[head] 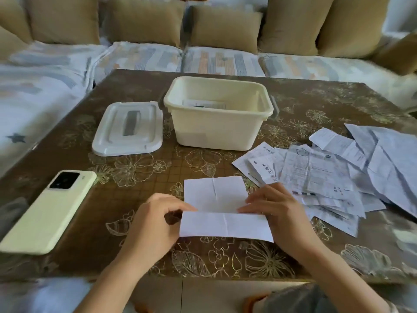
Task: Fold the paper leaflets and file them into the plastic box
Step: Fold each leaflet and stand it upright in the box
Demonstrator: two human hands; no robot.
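Head view, the only one here. Both forearms are reached in from the near edge of the table, angled toward each other. The left hand is held knuckles-up with the fingers curled, and its grip is closed on the left end of the crease of a white leaflet, pinched by thumb and forefinger. The right hand is laid over the right end of the same crease, fingers only lightly bent, with thumb and forefinger tips brought together on the paper, so that grip is clamped on it too. The leaflet is kept flat on the table between the two grips, half folded.

Straight beyond the grips, well apart, the plastic box is stood open, and a folded paper can be made out at its bottom. The lid is parked just beside the box, up and left of the left grip. A pale phone is left face down, further left. A messy pile of leaflets is spread right beside the right grip, and some sheets are partly covered by that hand. A sofa with tan cushions is seen behind the table.
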